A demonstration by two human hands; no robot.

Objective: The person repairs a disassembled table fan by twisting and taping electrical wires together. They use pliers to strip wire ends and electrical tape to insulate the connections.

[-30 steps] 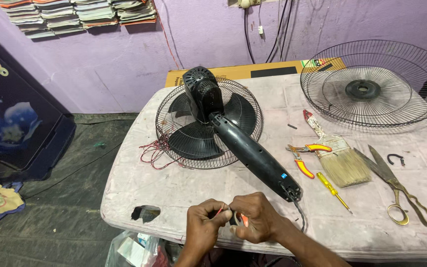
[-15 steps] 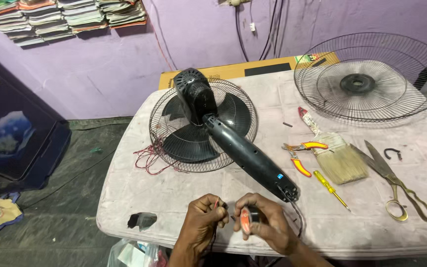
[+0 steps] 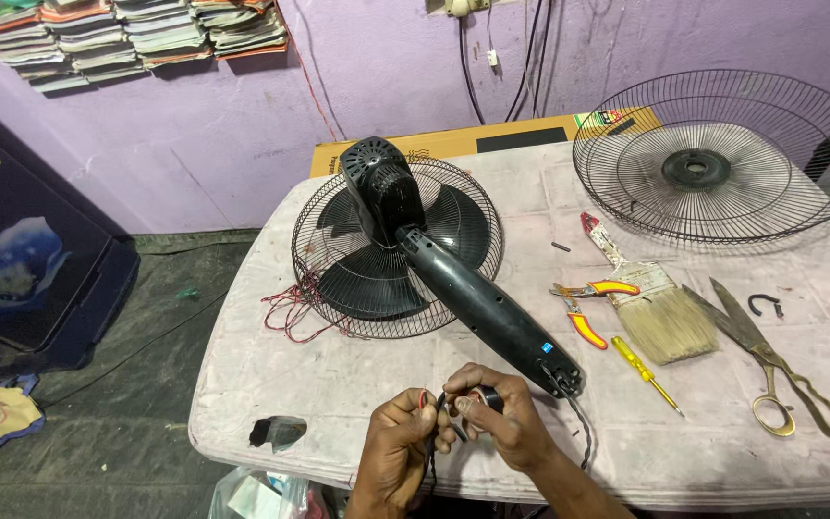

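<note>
A fan lies on the table, its motor head over a wire guard. A second guard rests at the far right corner. Between them lie pliers, a brush, a screwdriver and scissors. Red wires trail near the left edge. Books are stacked on the wall.

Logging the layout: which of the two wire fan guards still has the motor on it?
The nearer guard, mid-table, carries the black motor and fan neck. The far-right guard lies bare.
</note>
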